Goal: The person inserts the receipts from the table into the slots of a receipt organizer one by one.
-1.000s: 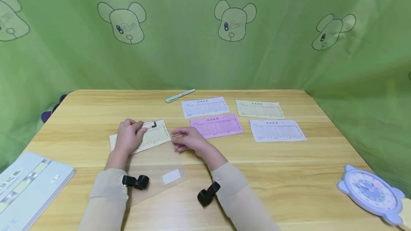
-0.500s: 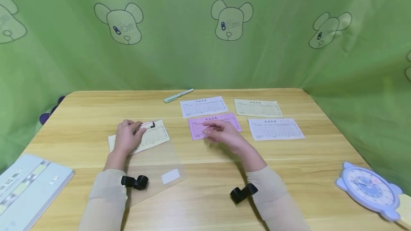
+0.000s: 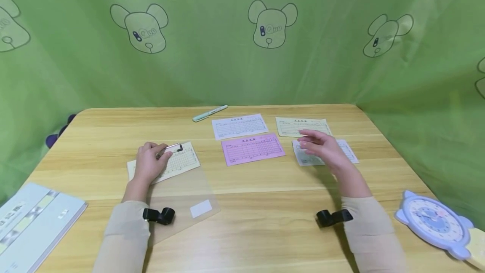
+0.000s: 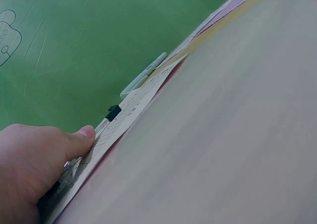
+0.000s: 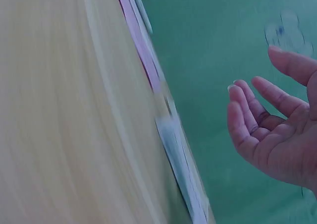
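Note:
My left hand (image 3: 149,163) grips the metal clip (image 3: 174,148) of a see-through clipboard (image 3: 182,199), its thumb on the clip in the left wrist view. Under the clip lies a pale yellow printed form (image 3: 186,159) across the board's top, partly hidden by that hand. My right hand (image 3: 327,150) hovers over a whitish form (image 3: 349,153) at the right, covering part of it in the head view. In the right wrist view, this hand's fingers (image 5: 238,127) curve loosely with nothing in them.
Further forms lie around: a pink one (image 3: 253,150), a white one (image 3: 240,127) and a yellowish one (image 3: 286,127). A pale green pen (image 3: 210,113) lies at the back edge. A light blue folder (image 3: 41,222) is at left, a blue toy clock (image 3: 435,224) at right.
My right hand has moved right, from the clipboard's right side past the pink form to above the whitish form. My left hand has stayed on the clip.

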`<state>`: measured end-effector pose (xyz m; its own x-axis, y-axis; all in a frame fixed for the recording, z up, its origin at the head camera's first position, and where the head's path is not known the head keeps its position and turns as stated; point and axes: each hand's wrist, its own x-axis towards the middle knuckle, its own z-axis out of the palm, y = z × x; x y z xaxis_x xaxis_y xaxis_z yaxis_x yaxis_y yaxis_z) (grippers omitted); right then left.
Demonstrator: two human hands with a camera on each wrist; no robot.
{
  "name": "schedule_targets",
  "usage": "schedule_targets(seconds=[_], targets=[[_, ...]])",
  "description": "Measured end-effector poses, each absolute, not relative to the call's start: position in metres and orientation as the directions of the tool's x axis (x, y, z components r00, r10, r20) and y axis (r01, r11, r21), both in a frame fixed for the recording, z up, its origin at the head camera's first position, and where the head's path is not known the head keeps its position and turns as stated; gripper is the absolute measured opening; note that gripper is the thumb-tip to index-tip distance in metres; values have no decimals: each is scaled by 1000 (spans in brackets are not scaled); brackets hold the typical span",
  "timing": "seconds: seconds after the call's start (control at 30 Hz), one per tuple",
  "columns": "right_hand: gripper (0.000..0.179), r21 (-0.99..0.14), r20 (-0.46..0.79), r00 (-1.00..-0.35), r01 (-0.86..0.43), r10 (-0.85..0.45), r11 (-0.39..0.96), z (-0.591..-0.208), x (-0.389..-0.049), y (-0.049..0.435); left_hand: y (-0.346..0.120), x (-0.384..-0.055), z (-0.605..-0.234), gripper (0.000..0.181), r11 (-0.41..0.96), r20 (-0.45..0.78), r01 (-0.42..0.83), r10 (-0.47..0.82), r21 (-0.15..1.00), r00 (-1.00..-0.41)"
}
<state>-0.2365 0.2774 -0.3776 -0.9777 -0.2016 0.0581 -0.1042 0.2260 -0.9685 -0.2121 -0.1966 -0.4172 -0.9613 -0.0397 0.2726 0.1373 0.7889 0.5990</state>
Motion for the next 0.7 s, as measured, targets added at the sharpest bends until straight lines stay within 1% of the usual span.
schedule_targets(seconds=[0.1,0.23,0.27,0.47,0.5,0.63,0.7], targets=[[54,-975,48,-989,-76,-137,209,-386,-245,311,-196,-212,-418,37,789,274,138,-39,599,-961],[55,-991,33,-998,-39,-47,127,-397,-255,349,-196,-212,-418,36,790,275,141,-36,597,-961],[56,-994,30,-999,-33,-29,104,-394,-252,353,-196,-212,-418,36,789,275,141,-36,598,-961],[53,-992,-32,-998,38,58,118,-357,-226,352,-196,-212,-417,37,786,263,136,-34,603,-964],[54,-989,-48,-996,57,70,134,-356,-225,355,-197,-211,-417,37,786,261,135,-34,603,-965],[63,-965,-133,-986,152,103,213,-352,-225,363,-197,-212,-417,37,789,260,133,-36,600,-965],[69,-958,-203,-972,223,121,183,-352,-227,366,-197,-212,-416,37,787,259,132,-36,603,-965]])
